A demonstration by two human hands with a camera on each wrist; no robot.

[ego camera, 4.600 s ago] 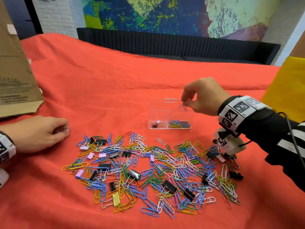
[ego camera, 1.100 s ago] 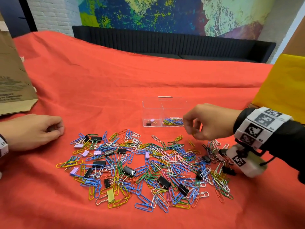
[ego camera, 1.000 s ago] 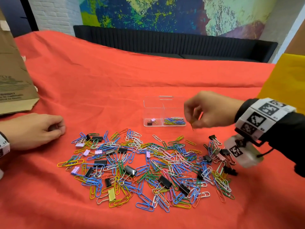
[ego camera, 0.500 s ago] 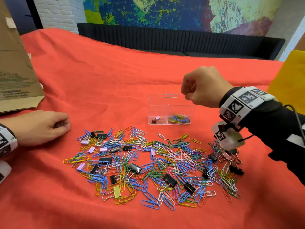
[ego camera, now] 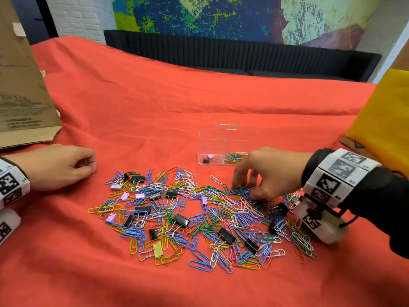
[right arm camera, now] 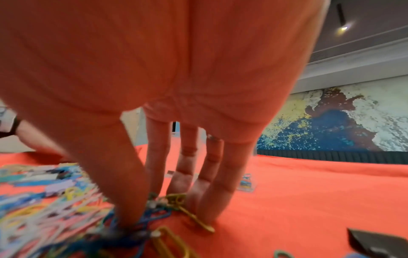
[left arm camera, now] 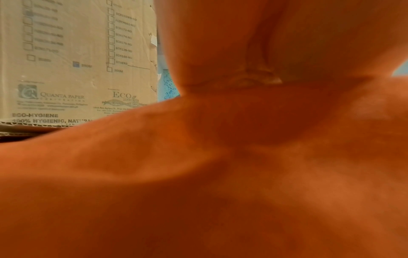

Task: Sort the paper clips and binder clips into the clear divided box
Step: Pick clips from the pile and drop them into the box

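right hand [ego camera: 264,173]: half a second earlier it was raised over the clear divided box [ego camera: 223,145]; it had since dropped back onto the near-right part of the paper clip pile [ego camera: 199,216], just in front of the box.
grip: thumb and fingers [right arm camera: 212,176] were angled down into the clips and touching them; the wrist view was blurred, so I could not tell whether a clip was actually pinched.
meaning: my read was one drop-off cycle finished and the next pick starting, most likely another paper clip.
box: just beyond the right fingertips, standing on the red cloth [ego camera: 155,96]. Its compartment nearer the right hand held a small bunch of coloured paper clips [ego camera: 234,156]; the farther one held two binder clips [ego camera: 208,157], one dark and one lilac.
left hand [ego camera: 59,166]: resting on the cloth well to the left of the pile, fingers loosely curled, holding nothing, same spot as in every earlier frame.
progress: early; nearly all paper clips and the black binder clips [ego camera: 182,220] were unsorted in the pile.
risk: tangled clips may come up in a clump.
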